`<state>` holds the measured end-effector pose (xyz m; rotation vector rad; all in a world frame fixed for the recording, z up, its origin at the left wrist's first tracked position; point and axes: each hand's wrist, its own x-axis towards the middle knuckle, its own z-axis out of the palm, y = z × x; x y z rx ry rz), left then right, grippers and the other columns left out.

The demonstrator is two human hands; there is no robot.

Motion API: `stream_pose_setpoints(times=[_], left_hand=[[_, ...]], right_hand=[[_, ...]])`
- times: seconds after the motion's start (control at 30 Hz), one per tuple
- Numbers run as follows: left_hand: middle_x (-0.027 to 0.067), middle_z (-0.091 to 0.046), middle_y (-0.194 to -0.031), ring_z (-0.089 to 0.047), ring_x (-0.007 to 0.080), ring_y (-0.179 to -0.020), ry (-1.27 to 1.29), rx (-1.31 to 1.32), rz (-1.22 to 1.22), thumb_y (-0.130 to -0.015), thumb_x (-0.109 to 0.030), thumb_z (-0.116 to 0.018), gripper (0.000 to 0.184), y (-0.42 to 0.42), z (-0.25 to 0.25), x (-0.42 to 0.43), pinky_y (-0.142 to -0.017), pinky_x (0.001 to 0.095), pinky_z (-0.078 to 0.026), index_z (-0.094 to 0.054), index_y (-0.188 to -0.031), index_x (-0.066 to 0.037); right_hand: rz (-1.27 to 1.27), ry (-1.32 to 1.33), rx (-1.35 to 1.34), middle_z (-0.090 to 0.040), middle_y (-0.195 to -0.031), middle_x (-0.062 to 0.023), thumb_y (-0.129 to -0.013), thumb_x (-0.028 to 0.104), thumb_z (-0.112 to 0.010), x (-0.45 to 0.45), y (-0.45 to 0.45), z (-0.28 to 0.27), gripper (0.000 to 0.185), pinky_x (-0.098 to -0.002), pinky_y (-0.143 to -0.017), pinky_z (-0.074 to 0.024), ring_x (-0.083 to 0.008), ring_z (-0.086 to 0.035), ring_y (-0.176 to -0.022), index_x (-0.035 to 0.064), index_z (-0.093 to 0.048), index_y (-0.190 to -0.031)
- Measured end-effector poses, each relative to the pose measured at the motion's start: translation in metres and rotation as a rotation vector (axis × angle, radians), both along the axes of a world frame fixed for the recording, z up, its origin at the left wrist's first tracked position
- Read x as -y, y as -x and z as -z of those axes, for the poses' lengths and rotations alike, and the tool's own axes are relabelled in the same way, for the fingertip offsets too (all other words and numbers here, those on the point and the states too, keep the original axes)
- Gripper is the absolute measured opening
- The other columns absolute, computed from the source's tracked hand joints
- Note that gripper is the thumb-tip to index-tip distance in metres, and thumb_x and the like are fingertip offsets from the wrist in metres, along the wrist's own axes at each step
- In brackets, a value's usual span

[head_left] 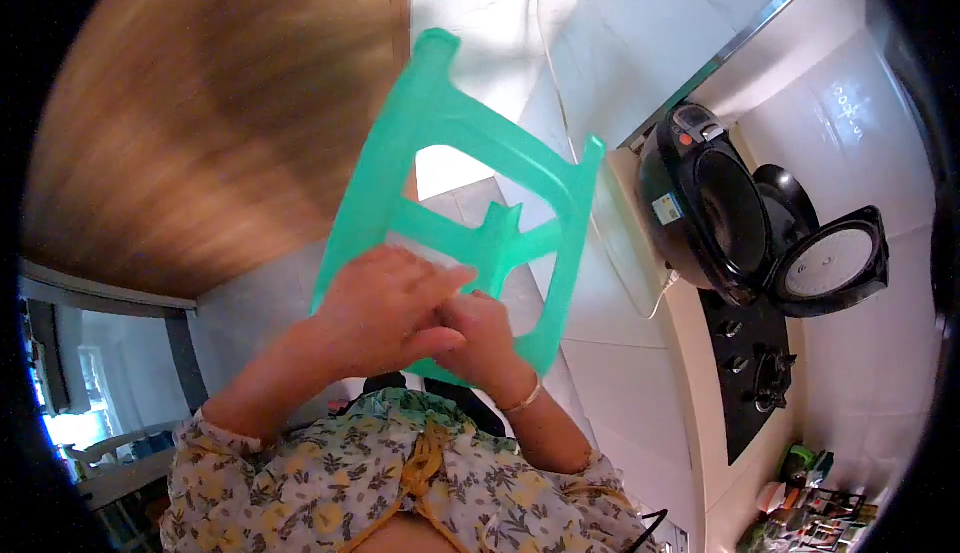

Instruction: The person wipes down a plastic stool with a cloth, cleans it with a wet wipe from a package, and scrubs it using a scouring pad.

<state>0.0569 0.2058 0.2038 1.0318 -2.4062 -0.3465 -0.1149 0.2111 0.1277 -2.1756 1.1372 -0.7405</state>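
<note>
A green plastic stool (575,253) fills the middle of the view, tilted, with openings in its frame. In front of its lower part my two hands meet. My left hand (385,308) lies across the fingers of my right hand, its own fingers bent and close together. My right hand (482,341) is closed, with a thin band at the wrist. Anything between the fingers is hidden. Whether either hand grips the stool cannot be made out.
A black rice cooker (690,203) with its lid open stands on the counter (700,403) at the right, beside a black gas stove (745,373). A white cord (548,73) hangs from a wall socket. A brown wooden surface (230,113) is at the upper left.
</note>
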Motion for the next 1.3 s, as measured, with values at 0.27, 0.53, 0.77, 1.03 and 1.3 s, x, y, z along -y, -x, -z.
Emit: stream_pose_setpoints(times=[0.27,0.53,0.77,1.03,1.3], left_hand=[[0.0120,-0.064,-0.069,-0.061,0.0338,-0.061,-0.293,0.359,-0.002,-0.074,-0.062,-0.061,0.084,-0.002,0.021,-0.020,-0.058,0.0437,-0.047,-0.038,-0.137,-0.012],[0.0102,-0.065,-0.075,-0.062,0.0343,-0.066,-0.421,0.234,-0.083,-0.076,-0.051,-0.065,0.076,-0.028,0.039,-0.029,-0.062,0.0445,-0.047,-0.040,-0.137,-0.014],[0.0114,-0.065,-0.073,-0.061,0.0337,-0.063,-0.284,0.412,0.041,-0.075,-0.054,-0.065,0.058,-0.028,0.047,-0.020,-0.060,0.0439,-0.046,-0.060,-0.111,-0.009],[0.0134,-0.061,-0.065,-0.059,0.0347,-0.053,-0.387,0.272,-0.062,-0.077,-0.062,-0.059,0.062,0.009,0.049,-0.054,-0.051,0.0443,-0.045,-0.055,-0.103,-0.006],[0.0068,-0.054,-0.054,-0.055,0.0257,-0.046,-0.125,0.262,0.061,-0.076,-0.048,-0.065,0.043,0.012,0.048,-0.061,-0.042,0.0394,-0.043,-0.055,-0.059,-0.010]], right_hand=[[-0.113,0.052,-0.077,-0.060,-0.068,-0.0067,-0.081,0.042,-0.061,-0.029,0.003,-0.001,0.034,-0.0422,-0.060,-0.0441,-0.0282,-0.060,-0.062,0.0085,-0.055,-0.080],[-0.280,0.092,-0.198,-0.052,-0.062,-0.0027,-0.080,0.026,-0.065,-0.020,0.075,0.017,0.017,-0.0359,-0.058,-0.0406,-0.0233,-0.054,-0.057,0.0119,-0.056,-0.078],[-0.137,0.145,-0.133,-0.056,-0.065,-0.0065,-0.081,0.026,-0.063,-0.035,0.025,0.010,0.018,-0.0363,-0.063,-0.0403,-0.0225,-0.057,-0.063,0.0120,-0.054,-0.075],[0.067,0.312,-0.173,-0.059,-0.079,-0.0101,-0.080,0.014,-0.061,-0.030,0.060,0.002,0.008,-0.0410,-0.072,-0.0437,-0.0280,-0.057,-0.080,0.0085,-0.056,-0.084],[0.592,0.524,0.027,-0.052,-0.102,-0.0188,-0.082,0.004,-0.057,0.067,0.102,0.029,0.004,-0.0404,-0.084,-0.0438,-0.0319,-0.051,-0.096,0.0004,-0.056,-0.084]])
